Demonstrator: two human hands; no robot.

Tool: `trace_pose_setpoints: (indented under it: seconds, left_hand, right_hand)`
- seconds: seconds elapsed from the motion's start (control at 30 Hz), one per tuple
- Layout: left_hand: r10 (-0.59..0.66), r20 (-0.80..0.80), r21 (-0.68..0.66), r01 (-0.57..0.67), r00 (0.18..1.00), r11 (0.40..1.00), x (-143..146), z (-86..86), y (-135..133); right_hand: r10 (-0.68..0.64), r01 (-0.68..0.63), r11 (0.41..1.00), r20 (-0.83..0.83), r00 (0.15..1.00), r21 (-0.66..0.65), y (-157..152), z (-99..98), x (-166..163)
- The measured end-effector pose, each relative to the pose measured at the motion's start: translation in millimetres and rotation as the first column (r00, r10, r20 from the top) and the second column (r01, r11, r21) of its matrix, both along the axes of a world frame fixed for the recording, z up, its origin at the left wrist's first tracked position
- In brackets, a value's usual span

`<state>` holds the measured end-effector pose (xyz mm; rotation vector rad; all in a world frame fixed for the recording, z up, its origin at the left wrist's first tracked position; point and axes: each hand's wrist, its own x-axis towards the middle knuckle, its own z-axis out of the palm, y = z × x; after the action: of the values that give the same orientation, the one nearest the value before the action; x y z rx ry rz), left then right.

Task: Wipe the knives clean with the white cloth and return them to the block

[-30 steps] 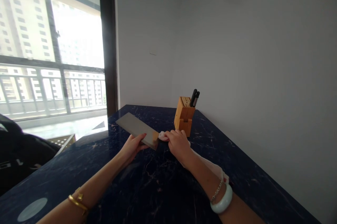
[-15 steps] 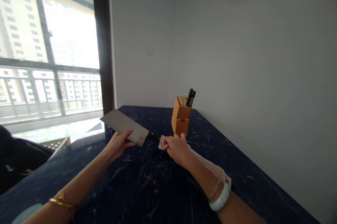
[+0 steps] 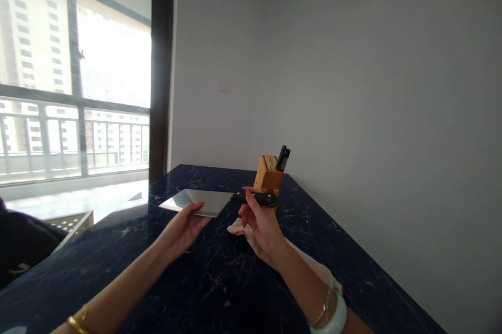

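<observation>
A cleaver [image 3: 204,199] is held level above the table, its broad blade pointing left and its black riveted handle [image 3: 263,198] to the right. My left hand [image 3: 190,227] pinches the blade's lower edge, thumb on top and fingers beneath. At the handle, my right hand [image 3: 261,227] has curled fingers, with a fingertip against the handle. A pale cloth [image 3: 236,227] hangs beneath those fingers and trails back under the right forearm. Part of the cloth is hidden by the hand.
Behind the handle stands a wooden knife block [image 3: 267,173] with two black-handled knives [image 3: 283,158] in it. The dark blue marbled table [image 3: 212,271] meets a grey wall [image 3: 372,88] on the right. A dark chair-like shape [image 3: 27,242] is at the left, near the window.
The cleaver has turned flatter and its handle has swung to the right and up. The cloth has come off the handle and now hangs below my right hand.
</observation>
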<state>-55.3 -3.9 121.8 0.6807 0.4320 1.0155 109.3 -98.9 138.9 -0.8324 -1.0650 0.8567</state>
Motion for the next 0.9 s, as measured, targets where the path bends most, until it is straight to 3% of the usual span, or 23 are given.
trace_pose_setpoints:
  seconds: [0.1,0.2,0.3,0.43,0.5,0.57,0.67,0.9]
  left_hand:
    - [-0.16,0.026,0.072,0.158,0.987,0.985,15,-1.1,-23]
    - [-0.483,0.05,0.189,0.467,0.874,0.864,19,0.7,-38]
    - [-0.619,-0.028,0.246,0.606,0.785,0.757,17,0.4,-42]
    - [-0.654,-0.15,0.26,0.668,0.741,0.697,15,-1.5,-42]
    - [-0.654,-0.191,0.268,0.68,0.732,0.683,15,-0.6,-44]
    - [-0.653,-0.22,0.273,0.688,0.725,0.672,15,1.4,-47]
    - [-0.649,-0.239,0.275,0.692,0.722,0.668,14,3.8,-49]
    - [-0.627,-0.25,0.254,0.674,0.738,0.693,12,4.8,-48]
  right_hand:
    - [-0.13,0.135,0.989,-0.093,0.987,0.054,0,12.7,5]
    - [-0.305,0.299,0.942,0.014,0.952,0.155,-1,42.7,26]
    - [-0.471,0.388,0.85,0.185,0.862,0.355,-4,88.9,52]
    - [-0.737,0.459,0.623,0.277,0.617,0.634,-4,144.9,86]
    - [-0.818,0.47,0.532,0.283,0.501,0.704,-1,161.4,101]
    - [-0.862,0.491,0.479,0.282,0.422,0.728,2,170.8,114]
    - [-0.89,0.515,0.441,0.287,0.353,0.735,3,177.7,126]
    - [-0.887,0.531,0.459,0.4,0.23,0.712,-1,184.1,130]
